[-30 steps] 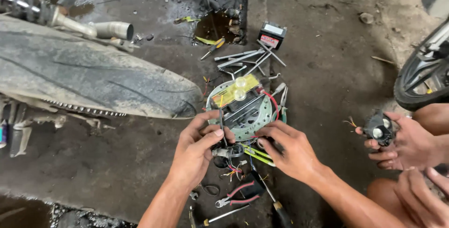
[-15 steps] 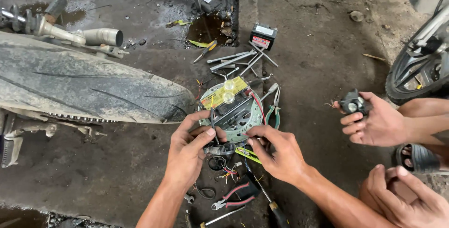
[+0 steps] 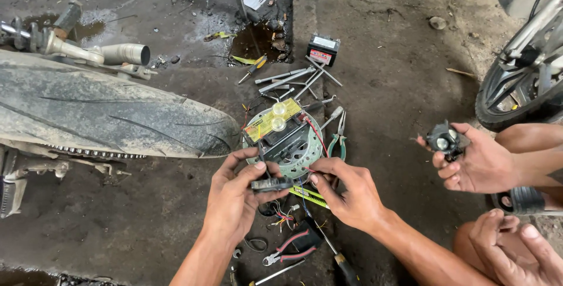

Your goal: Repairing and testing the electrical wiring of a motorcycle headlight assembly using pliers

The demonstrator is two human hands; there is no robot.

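Grimy concrete floor (image 3: 410, 86) spreads under the whole scene, wet and oil-stained, with a dusty motorcycle tyre (image 3: 105, 116) lying along the left side and another wheel (image 3: 516, 92) at the right edge. At the middle sits a round greenish metal disc (image 3: 296, 151) with a yellow-topped block (image 3: 272, 123) and red wires on it; spanners (image 3: 293, 78) and a small black battery (image 3: 323, 49) lie beyond it, green-handled pliers (image 3: 338, 142) just beside it. The left hand (image 3: 237, 195) has its grip closed round a small dark part (image 3: 271, 184) at the near edge of the disc, thumb on top. The right hand (image 3: 349, 195) pinches with fingertips at the same spot, beside a yellow-green strip (image 3: 311, 197); what it pinches cannot be told. Red-handled pliers (image 3: 287, 248) and a screwdriver (image 3: 337, 254) lie on the floor between the forearms. At the right a co-worker's hand (image 3: 478, 160) holds a small black round part (image 3: 444, 140). By the look of it the step in hand is working the dark part and its wiring free or into place, which calls for steady holding by the left and fine fingertip work by the right
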